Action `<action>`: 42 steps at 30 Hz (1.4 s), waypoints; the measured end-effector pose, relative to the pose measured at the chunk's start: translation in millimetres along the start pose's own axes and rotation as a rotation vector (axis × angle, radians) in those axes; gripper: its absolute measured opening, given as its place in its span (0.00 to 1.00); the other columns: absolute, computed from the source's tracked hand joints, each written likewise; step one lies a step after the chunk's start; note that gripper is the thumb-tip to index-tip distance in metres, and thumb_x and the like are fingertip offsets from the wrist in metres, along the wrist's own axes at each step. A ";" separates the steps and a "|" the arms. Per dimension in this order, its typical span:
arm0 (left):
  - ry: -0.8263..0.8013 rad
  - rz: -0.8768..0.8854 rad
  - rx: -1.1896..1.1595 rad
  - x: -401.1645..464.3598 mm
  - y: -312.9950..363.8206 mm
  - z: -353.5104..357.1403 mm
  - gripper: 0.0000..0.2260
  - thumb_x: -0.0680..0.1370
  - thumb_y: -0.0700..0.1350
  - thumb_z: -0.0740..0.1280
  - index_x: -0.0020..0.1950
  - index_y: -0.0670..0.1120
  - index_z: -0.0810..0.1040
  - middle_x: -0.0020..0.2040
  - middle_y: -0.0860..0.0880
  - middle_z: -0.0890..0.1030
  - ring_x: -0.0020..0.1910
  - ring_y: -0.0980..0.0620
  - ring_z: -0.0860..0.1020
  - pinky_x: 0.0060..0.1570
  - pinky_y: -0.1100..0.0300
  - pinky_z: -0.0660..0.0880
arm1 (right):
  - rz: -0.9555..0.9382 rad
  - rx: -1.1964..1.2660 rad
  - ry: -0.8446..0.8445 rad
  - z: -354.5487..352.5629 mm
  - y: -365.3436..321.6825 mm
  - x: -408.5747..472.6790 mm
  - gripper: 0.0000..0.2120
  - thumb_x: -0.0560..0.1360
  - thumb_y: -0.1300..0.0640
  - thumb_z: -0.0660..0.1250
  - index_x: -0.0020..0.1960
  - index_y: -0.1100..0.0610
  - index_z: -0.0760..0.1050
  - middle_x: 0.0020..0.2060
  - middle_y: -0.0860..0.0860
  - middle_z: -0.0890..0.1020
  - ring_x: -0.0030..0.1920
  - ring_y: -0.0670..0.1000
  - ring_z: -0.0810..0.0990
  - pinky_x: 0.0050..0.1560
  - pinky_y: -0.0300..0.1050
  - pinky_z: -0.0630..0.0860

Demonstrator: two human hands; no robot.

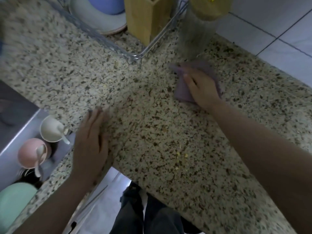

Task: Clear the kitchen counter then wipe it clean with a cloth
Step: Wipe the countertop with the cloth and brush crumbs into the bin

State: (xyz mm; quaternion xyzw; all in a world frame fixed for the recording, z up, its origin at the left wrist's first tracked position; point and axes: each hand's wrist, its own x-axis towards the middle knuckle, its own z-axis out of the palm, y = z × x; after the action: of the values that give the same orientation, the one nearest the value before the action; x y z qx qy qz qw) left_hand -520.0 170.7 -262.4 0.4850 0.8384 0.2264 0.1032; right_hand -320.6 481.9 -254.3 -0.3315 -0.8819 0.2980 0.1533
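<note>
A speckled granite counter (pixel 152 129) fills the head view. My right hand (pixel 201 87) presses flat on a purple cloth (pixel 183 91) at the back right, close to a clear jar. The cloth shows around the fingers and beside the palm. My left hand (pixel 92 144) lies flat with straight fingers on the counter near its front edge, beside the sink. A few small yellow crumbs (pixel 181 156) lie on the stone between my arms.
A sink (pixel 20 132) at the left holds a white cup (pixel 50 128), a pink cup (pixel 33 152), each with a spoon, and a green bowl (pixel 15 200). A wire dish rack (pixel 108 43) with a bowl and a wooden holder (pixel 146 17) stands at the back, next to a clear jar (pixel 195 38). Tiled wall at right.
</note>
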 end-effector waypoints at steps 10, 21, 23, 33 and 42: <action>-0.072 0.107 0.170 -4.2 -33.7 -1.2 0.23 0.83 0.46 0.54 0.78 0.44 0.62 0.80 0.45 0.60 0.80 0.45 0.54 0.76 0.43 0.58 | -0.343 0.092 -0.303 62.1 -62.5 -85.8 0.20 0.85 0.52 0.55 0.75 0.38 0.62 0.72 0.41 0.70 0.75 0.41 0.64 0.76 0.42 0.60; -0.052 0.107 0.232 -10.5 -36.5 -3.0 0.24 0.82 0.45 0.54 0.79 0.43 0.60 0.80 0.45 0.58 0.80 0.44 0.54 0.76 0.42 0.55 | -0.298 0.034 -0.293 91.4 -106.9 39.6 0.18 0.85 0.55 0.57 0.73 0.58 0.70 0.72 0.51 0.73 0.74 0.47 0.67 0.75 0.45 0.62; -0.008 -0.006 0.274 -11.4 -34.3 -4.8 0.27 0.81 0.46 0.57 0.80 0.44 0.57 0.81 0.45 0.56 0.81 0.44 0.51 0.76 0.41 0.54 | -0.321 0.040 -0.295 93.7 -111.6 22.6 0.18 0.85 0.56 0.56 0.73 0.57 0.70 0.72 0.51 0.73 0.74 0.46 0.67 0.76 0.42 0.61; -0.090 -0.025 0.258 -5.4 -53.8 -9.5 0.35 0.81 0.59 0.57 0.81 0.41 0.52 0.81 0.41 0.50 0.81 0.41 0.48 0.78 0.42 0.52 | -0.243 -0.002 -0.314 119.8 -140.0 27.3 0.21 0.85 0.53 0.51 0.76 0.55 0.65 0.75 0.50 0.68 0.77 0.47 0.63 0.77 0.39 0.53; -0.154 0.020 0.154 2.7 -70.7 -20.3 0.33 0.80 0.58 0.57 0.81 0.45 0.53 0.82 0.44 0.50 0.81 0.42 0.49 0.77 0.42 0.55 | -0.380 -0.051 -0.334 184.4 -203.3 187.6 0.19 0.84 0.59 0.56 0.72 0.65 0.70 0.71 0.58 0.73 0.73 0.54 0.69 0.75 0.50 0.62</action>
State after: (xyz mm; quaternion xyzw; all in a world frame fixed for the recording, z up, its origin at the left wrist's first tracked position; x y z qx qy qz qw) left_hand -583.6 137.2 -278.4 0.5160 0.8379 0.1244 0.1272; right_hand -644.8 408.0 -256.0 -0.1097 -0.9487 0.2923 0.0504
